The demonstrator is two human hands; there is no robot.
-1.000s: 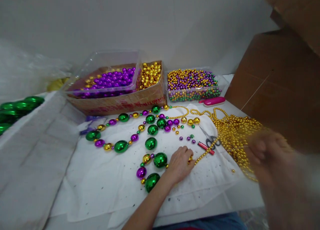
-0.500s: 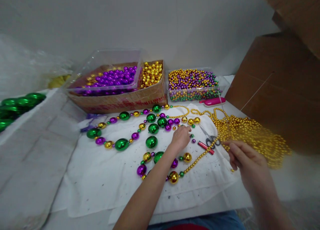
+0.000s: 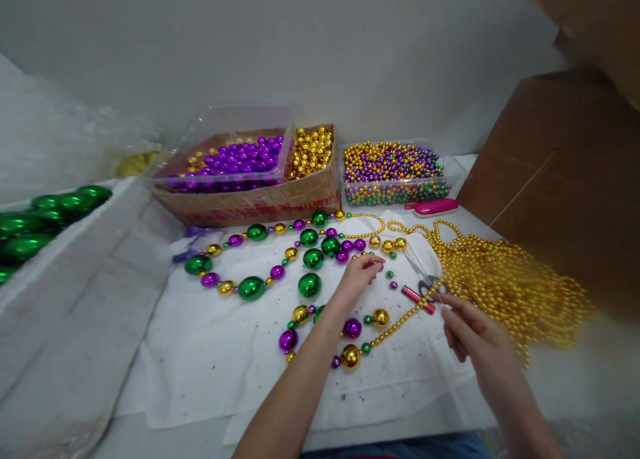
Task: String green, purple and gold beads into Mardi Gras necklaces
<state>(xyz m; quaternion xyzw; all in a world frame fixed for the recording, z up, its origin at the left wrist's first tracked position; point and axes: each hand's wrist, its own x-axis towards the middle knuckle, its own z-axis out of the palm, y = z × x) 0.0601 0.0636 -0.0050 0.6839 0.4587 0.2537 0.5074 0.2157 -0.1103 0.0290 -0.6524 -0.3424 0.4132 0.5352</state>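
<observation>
Necklace [image 3: 351, 357] lies unfinished on the white cloth [image 3: 185, 386], partly hidden under the left forearm. Left hand [image 3: 363, 272] has its fingers narrow above the small loose beads [image 3: 393, 285]; I cannot tell whether it grips one. Right hand [image 3: 465, 322] is narrow too, near the scissors [image 3: 425, 286], its contents unclear. Behind, a cardboard box [image 3: 250, 206] holds gold beads [image 3: 313, 152] and a clear tub [image 3: 235, 118] of purple beads [image 3: 245, 158]. Another clear tub [image 3: 454, 174] contains small gold, purple and green beads [image 3: 390, 162]. Large green beads [image 3: 60, 212] fill a white box [image 3: 65, 299] at left.
</observation>
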